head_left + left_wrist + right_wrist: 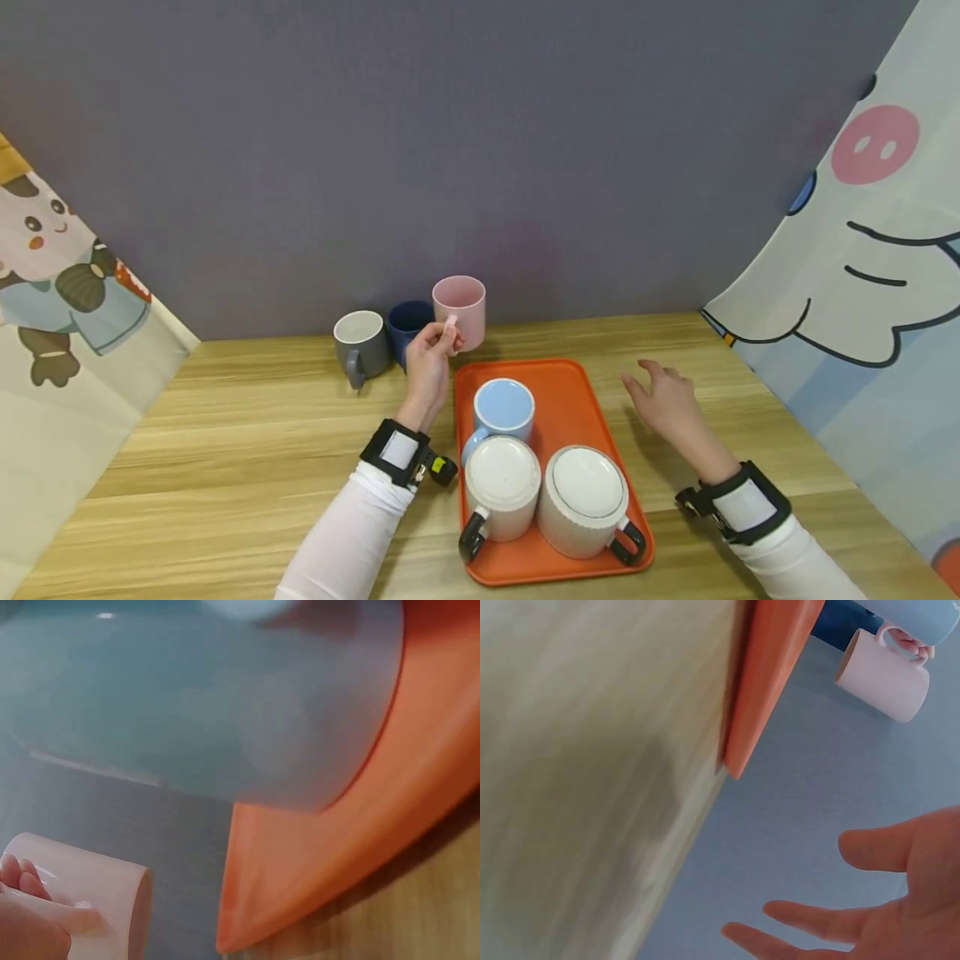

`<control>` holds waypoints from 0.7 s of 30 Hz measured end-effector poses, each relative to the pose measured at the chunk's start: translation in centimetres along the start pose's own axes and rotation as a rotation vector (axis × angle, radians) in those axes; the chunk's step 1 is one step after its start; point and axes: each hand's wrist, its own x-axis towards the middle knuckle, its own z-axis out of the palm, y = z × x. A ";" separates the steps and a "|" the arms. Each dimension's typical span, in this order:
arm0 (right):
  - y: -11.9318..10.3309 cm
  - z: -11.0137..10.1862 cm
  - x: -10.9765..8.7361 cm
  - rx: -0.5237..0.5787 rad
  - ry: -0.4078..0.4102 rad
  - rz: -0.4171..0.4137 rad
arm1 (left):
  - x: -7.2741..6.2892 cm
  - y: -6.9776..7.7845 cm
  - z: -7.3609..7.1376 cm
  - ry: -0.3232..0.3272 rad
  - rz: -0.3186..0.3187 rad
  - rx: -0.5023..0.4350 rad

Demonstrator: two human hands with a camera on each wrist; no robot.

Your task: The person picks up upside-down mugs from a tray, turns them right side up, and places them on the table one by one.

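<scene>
In the head view my left hand (430, 367) grips the handle of a pink mug (467, 312), which is upright with its opening up, beyond the far left corner of the orange tray (558, 379). The left wrist view shows fingers curled round that handle. My right hand (663, 404) hovers right of the tray, fingers spread and holding nothing. On the tray a light blue mug (504, 408) stands upside down behind two ribbed whitish mugs (510, 483) with black handles, also bottom up.
Left of the pink mug stand a dark blue mug (408, 321) and a grey mug (363, 342), openings up. A grey panel (480, 150) rises behind the wooden table (262, 450). Printed cartoon curtains (862, 275) hang at both sides.
</scene>
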 end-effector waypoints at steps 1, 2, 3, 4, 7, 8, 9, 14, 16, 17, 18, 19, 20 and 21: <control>0.1 0.0 -0.1 -0.003 -0.006 0.005 | 0.0 -0.1 -0.1 0.001 -0.004 0.000; 0.2 0.1 -0.1 -0.005 -0.012 0.012 | 0.1 -0.2 -0.1 0.002 -0.008 -0.002; 0.2 0.1 -0.2 -0.008 -0.016 0.016 | 0.1 -0.3 -0.2 0.004 -0.012 -0.003; 0.3 0.1 -0.2 -0.011 -0.016 0.017 | 0.2 -0.4 -0.2 0.005 -0.016 -0.005; 0.5 0.1 -0.3 -0.020 -0.011 0.020 | 0.3 -0.7 -0.4 0.011 -0.028 -0.004; 0.5 0.1 -0.3 -0.019 -0.010 0.021 | 0.3 -0.8 -0.5 0.013 -0.030 -0.004; 0.6 0.1 -0.3 -0.020 -0.008 0.019 | 0.3 -0.8 -0.5 0.014 -0.031 -0.002; 0.7 0.0 -0.3 -0.023 -0.012 0.026 | 0.5 -1.3 -0.8 0.021 -0.042 0.002; 0.8 0.0 -0.2 -0.027 -0.013 0.030 | 0.6 -1.4 -0.9 0.024 -0.045 0.005; 0.8 0.0 -0.2 -0.028 -0.013 0.033 | 0.6 -1.5 -0.9 0.025 -0.045 0.006; 0.8 -0.1 -0.3 -0.028 -0.013 0.036 | 0.7 -1.6 -1.0 0.027 -0.047 0.009; 0.8 -0.1 -0.3 -0.028 -0.012 0.038 | 0.7 -1.6 -1.0 0.028 -0.047 0.012; 0.9 -0.1 -0.3 -0.028 -0.012 0.039 | 0.8 -1.7 -1.0 0.029 -0.048 0.013; 0.9 -0.1 -0.3 -0.027 -0.011 0.040 | 0.8 -1.8 -1.1 0.030 -0.050 0.015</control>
